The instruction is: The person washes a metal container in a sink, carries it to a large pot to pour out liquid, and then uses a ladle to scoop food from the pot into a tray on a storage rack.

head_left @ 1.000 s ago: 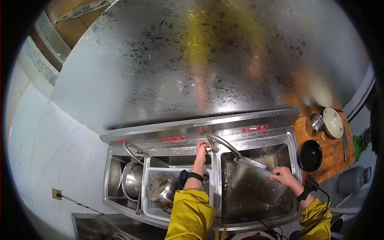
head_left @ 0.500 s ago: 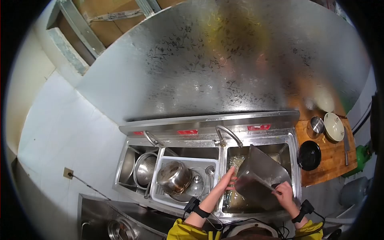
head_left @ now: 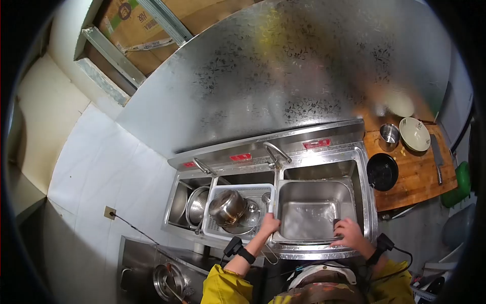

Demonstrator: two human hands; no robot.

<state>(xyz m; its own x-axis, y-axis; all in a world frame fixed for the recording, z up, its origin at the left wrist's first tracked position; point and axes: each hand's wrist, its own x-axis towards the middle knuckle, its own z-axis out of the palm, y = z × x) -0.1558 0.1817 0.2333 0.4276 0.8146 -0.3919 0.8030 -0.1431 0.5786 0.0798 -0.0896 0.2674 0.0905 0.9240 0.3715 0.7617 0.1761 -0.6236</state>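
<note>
A deep rectangular stainless-steel pan (head_left: 288, 210) sits upright in the right-hand sink basin (head_left: 360, 187), its inside facing up and a little wet. My left hand (head_left: 270, 224) is closed around the pan's left front rim. At the front right rim is my right hand (head_left: 349, 233), fingers curled, with a small dark thing (head_left: 336, 222) at its fingertips. That thing's kind is too small to make out. The pan hides most of the basin's bottom.
A white plastic basket (head_left: 215, 192) in the middle basin holds a steel pot (head_left: 226, 206), a lid and a ladle. A colander (head_left: 196, 206) stands in the left basin. On the right, a wooden board (head_left: 400, 190) bears a black bowl (head_left: 382, 172), a steel cup, a patterned bowl and a cleaver (head_left: 437, 157).
The pan was tilted up on edge over the basin and now lies level in it. My left hand went from open beside the pan to closed on its rim. The camera view has shifted.
</note>
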